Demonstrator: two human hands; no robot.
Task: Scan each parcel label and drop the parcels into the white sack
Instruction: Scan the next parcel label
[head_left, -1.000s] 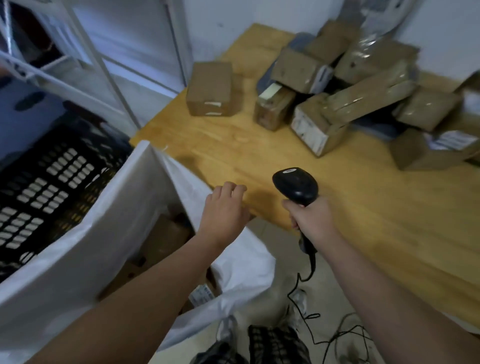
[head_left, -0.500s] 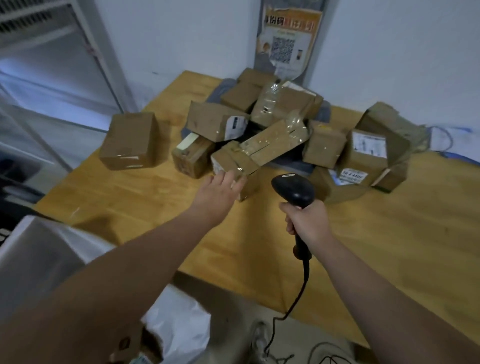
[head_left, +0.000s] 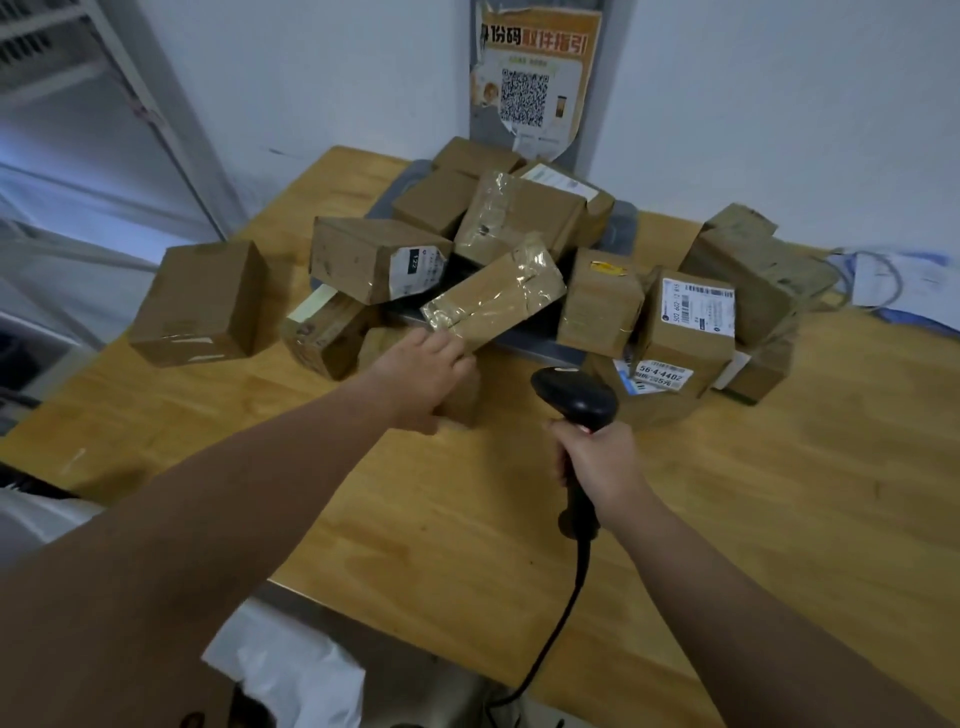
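A wooden tabletop (head_left: 779, 493) carries boxes (head_left: 597, 304) heaped along its far edge. The left grip (head_left: 421, 382) clasps a small box (head_left: 464, 402) at the heap's front, and the right grip (head_left: 602, 462) grasps a black scanner (head_left: 574, 397).

- table (head_left: 727, 493): light wood, smooth and matt, with visible grain.
- small parcel (head_left: 464, 397): plain brown cardboard, matt.
- long parcel (head_left: 493, 296): cardboard wrapped in glossy, wrinkled clear tape.
- scanner (head_left: 571, 397): black plastic, faint sheen.
- sack (head_left: 291, 670): white, smooth, plastic-looking, creased.
- poster (head_left: 535, 78): paper, torn edges.
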